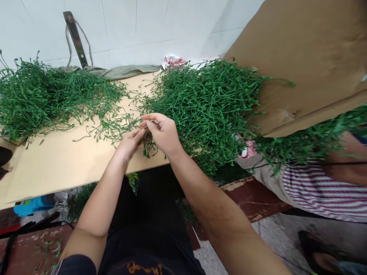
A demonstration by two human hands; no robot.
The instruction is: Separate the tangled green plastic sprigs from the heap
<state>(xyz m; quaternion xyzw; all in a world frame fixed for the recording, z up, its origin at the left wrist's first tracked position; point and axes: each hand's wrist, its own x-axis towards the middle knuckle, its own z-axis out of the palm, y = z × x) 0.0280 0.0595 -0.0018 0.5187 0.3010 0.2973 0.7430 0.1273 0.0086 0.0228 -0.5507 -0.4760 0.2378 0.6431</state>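
Both hands meet over the front middle of a cardboard-topped table (94,160). My left hand (129,144) is closed, thumb and fingers pinched together around thin green stems. Close beside it, my right hand (164,133) is also closed in a pinch, its fingers curled toward the left hand. Green stems (149,147) with small knobbed tips hang below and between the fingers. How many each hand grips is hidden. A dense pile of the same stems (209,103) lies just right of my right hand, and loose stems (111,128) are scattered to the left.
Another large stem pile (43,95) covers the table's left end. A big cardboard sheet (301,57) rises at right, beside a person in a striped top (323,187). A dark bracket (76,40) leans against the tiled wall. A blue object (34,205) sits below left.
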